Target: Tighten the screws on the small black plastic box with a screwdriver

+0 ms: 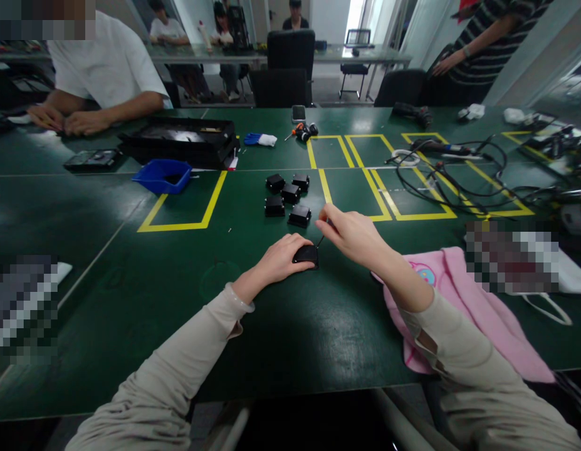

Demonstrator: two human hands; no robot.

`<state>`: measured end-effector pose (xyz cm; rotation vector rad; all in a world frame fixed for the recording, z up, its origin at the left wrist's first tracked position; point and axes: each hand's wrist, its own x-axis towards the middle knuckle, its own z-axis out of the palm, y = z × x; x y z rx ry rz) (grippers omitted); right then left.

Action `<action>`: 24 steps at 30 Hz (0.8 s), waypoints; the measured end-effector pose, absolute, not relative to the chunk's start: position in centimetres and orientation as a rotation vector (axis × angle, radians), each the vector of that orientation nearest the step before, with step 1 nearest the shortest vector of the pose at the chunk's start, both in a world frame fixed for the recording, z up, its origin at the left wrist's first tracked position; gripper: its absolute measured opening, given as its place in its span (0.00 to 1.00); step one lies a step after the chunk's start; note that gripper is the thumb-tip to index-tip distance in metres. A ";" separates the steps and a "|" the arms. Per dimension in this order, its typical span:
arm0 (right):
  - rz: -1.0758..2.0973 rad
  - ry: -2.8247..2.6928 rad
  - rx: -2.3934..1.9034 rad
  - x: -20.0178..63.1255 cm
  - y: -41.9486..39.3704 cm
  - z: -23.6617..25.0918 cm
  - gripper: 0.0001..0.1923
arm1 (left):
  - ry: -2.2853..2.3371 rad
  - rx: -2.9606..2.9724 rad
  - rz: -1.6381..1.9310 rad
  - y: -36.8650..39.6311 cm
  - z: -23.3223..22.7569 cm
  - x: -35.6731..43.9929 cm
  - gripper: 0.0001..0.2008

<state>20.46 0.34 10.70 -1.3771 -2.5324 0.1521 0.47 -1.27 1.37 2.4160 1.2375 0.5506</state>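
Note:
My left hand [286,255] grips a small black box [306,255] against the green table, thumb on the near side and fingers on the far side. My right hand [350,233] is closed in a pinch around a thin dark rod-shaped tool [321,240]. The tool slants down to the right edge of the box; whether its tip touches cannot be made out, and its upper end is hidden by my fingers. Just beyond my hands sit several similar black boxes [290,193] in a loose group.
A blue scoop-shaped bin [164,175] and black trays [182,141] stand at the left. Black cables [459,169] sprawl at the right over yellow tape outlines. A pink cloth [459,300] lies beside my right forearm. A person in white [106,69] sits across the table.

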 end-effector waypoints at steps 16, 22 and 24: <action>0.157 -2.545 -1.376 20.5 0.4 10.6 0.15 | 1.242 2.416 0.537 -1.3 1.4 0.5 0.19; 0.201 -2.534 -1.351 20.4 0.3 10.7 0.15 | 1.249 2.416 0.538 -1.2 1.3 0.5 0.19; 0.183 -2.541 -1.368 20.4 0.4 10.6 0.17 | 1.250 2.419 0.532 -1.2 1.3 0.5 0.20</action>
